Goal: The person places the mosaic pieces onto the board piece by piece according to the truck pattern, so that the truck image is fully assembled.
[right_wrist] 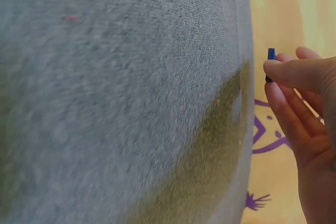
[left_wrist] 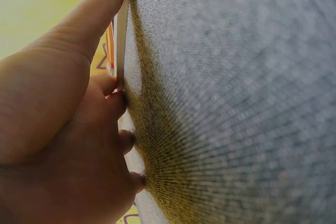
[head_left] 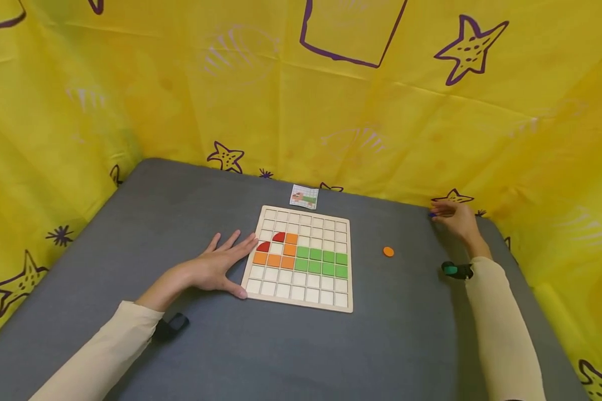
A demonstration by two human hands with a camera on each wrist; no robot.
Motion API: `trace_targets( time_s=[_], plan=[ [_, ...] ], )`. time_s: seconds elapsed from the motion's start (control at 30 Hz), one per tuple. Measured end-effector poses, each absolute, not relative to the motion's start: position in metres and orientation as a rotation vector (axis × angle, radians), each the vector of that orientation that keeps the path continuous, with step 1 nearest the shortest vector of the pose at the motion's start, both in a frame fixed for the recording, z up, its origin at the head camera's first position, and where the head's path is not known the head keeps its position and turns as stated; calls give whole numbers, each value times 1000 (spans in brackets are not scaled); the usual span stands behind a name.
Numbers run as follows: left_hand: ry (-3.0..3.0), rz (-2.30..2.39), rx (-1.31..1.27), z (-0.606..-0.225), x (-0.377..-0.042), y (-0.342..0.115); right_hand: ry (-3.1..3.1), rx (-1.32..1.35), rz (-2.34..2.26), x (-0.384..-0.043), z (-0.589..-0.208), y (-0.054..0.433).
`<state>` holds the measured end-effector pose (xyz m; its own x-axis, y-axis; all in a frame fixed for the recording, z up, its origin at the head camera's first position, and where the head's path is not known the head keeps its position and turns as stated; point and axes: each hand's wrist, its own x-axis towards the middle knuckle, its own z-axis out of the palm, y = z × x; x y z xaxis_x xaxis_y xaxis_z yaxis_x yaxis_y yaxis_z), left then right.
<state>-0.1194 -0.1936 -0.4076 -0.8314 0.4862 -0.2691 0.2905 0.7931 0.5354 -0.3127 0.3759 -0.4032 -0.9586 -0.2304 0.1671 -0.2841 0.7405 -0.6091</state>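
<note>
My left hand (head_left: 213,270) lies with spread fingers along the left edge of a wooden grid board (head_left: 301,304), thumb and index fingertip at its rim. Set in the board are several green square tiles (head_left: 328,269), several orange square tiles (head_left: 273,260) and two red quarter-round tiles (head_left: 263,246). Off to the far right, my right hand (head_left: 456,223) pinches a small blue tile (right_wrist: 271,54) between thumb and fingers, raised over the table. Most of that tile is hidden by the fingertips.
An orange round piece (head_left: 388,252) lies on the grey table (head_left: 205,356) to the right of the board. Behind the board is a small picture card (head_left: 304,197) with a coloured grid pattern. Yellow patterned cloth (head_left: 281,100) hangs around the table's back and sides.
</note>
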Motion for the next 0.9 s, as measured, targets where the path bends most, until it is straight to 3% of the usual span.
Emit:
trace_targets(
  time_s=[0.9],
  plan=[
    [2597,694,625,-409,-117,-195,-2760,587,1064,-276,-396,352]
  ],
)
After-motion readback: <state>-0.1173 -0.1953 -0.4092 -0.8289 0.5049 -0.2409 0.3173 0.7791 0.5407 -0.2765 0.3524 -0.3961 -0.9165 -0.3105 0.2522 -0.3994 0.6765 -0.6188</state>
